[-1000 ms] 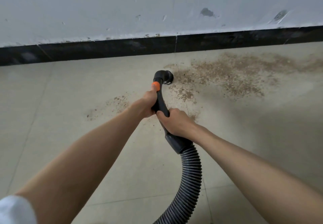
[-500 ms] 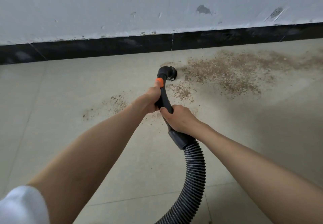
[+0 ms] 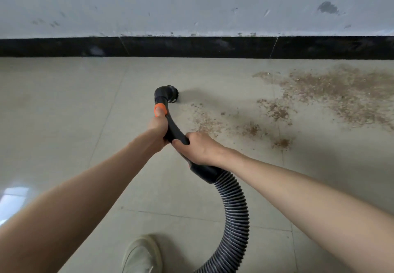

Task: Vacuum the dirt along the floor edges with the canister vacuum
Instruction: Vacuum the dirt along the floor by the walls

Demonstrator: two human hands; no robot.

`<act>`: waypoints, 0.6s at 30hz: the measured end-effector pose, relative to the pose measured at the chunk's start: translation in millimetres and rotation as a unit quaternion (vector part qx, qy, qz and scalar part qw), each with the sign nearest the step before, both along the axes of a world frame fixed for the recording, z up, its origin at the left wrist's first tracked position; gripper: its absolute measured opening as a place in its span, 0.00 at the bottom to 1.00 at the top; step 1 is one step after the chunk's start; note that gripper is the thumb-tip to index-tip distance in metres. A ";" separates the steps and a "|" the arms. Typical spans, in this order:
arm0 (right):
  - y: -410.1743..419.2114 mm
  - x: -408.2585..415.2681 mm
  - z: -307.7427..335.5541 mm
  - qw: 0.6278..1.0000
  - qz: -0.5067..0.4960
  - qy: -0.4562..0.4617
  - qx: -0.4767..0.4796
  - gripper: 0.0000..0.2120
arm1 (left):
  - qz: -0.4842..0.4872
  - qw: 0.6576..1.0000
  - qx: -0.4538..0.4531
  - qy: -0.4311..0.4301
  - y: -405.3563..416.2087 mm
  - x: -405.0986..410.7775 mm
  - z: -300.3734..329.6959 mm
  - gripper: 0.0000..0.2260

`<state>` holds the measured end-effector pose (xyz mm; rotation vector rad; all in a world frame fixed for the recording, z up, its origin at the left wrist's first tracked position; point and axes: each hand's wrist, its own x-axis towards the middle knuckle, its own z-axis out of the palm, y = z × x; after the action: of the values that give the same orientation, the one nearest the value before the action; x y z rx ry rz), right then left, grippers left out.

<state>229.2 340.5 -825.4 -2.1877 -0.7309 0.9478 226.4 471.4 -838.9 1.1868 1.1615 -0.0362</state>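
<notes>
Both hands clench the black handle (image 3: 173, 128) of the canister vacuum's hose: the left hand (image 3: 157, 126) takes its grip higher up, with the thumb resting on the orange collar (image 3: 160, 110), and the right hand (image 3: 197, 148) wraps the handle just below it, above the cuff where the ribbed hose (image 3: 235, 215) begins. Beyond the left grip, the brush nozzle (image 3: 169, 94) rests on the tiled floor (image 3: 64, 112), short of the black skirting (image 3: 191, 46).

The dirt (image 3: 341, 93) lies almost entirely to the right of both grips, the thickest patch well apart from the nozzle and thin crumbs (image 3: 205, 121) just beside the handle. The chief risk is that the brush, dragged sideways too fast or lifted, scatters the grit rather than drawing it in. The hose loops behind the right grip, near a shoe (image 3: 141, 255); a step could snag it and jerk the nozzle off line. The strip against the skirting could also be missed.
</notes>
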 end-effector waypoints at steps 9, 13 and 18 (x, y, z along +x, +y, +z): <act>3.4 -36.9 6.5 0.995 0.093 0.003 -0.043 0.19 | 0.084 0.996 -0.024 0.010 5.0 -63.4 -8.9 0.25; -10.5 -40.0 6.8 0.994 0.096 0.014 -0.057 0.19 | 0.101 0.994 -0.039 0.015 -11.0 -67.4 -12.5 0.27; -19.0 -45.4 8.4 0.994 0.090 0.016 -0.060 0.19 | 0.100 0.994 -0.013 0.034 -18.8 -69.5 -16.7 0.28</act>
<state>183.7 321.5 -817.0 -2.2320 -0.8889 1.1427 157.0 452.5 -855.7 1.0490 1.3313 0.0612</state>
